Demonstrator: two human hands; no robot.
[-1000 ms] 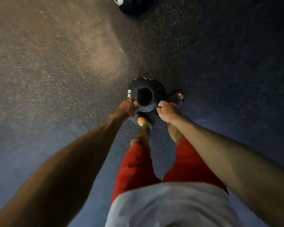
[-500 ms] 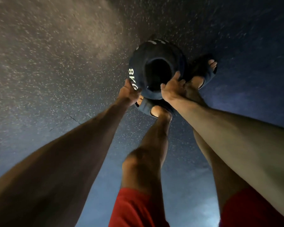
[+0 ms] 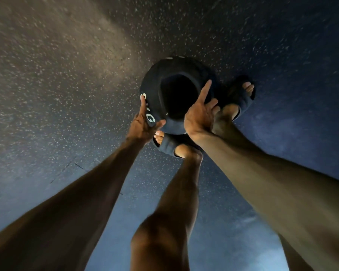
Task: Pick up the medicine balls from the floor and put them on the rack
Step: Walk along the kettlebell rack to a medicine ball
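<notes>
On the speckled rubber floor [image 3: 67,79], right at the person's feet, sits a dark round medicine ball [image 3: 155,81], low between the two sandals; whether it rests fully on the ground or is just clear of it cannot be told from this angle. The ball has a deep oval recess [image 3: 179,96] in the side turned toward the camera, and white lettering [image 3: 150,118] ending in "KG" runs down its left flank, partly covered. The left hand [image 3: 142,124] lies against that left flank with its fingers straight and spread, the index finger reaching up along the curve over the lettering and the thumb pressed to the ball's lower edge. The right hand [image 3: 199,118] meets the ball's right side: its index finger is stretched straight up along the rim of the recess, the thumb side rests on the lower edge, and the remaining fingers are loosely bent beside the ball, not wrapped round it. Neither hand has a closed grasp; both are spread flat against opposite sides. Just below the ball, the toe end of the left sandal [image 3: 167,145] shows, with toes peeking out at its front, and the ball overlaps it in the view. The right sandal [image 3: 241,96] stands just beside the ball on the right. Both bare forearms run in from the bottom corners, and the bare left leg [image 3: 174,192] rises between them. A thin seam [image 3: 67,171] crosses the floor at left.
</notes>
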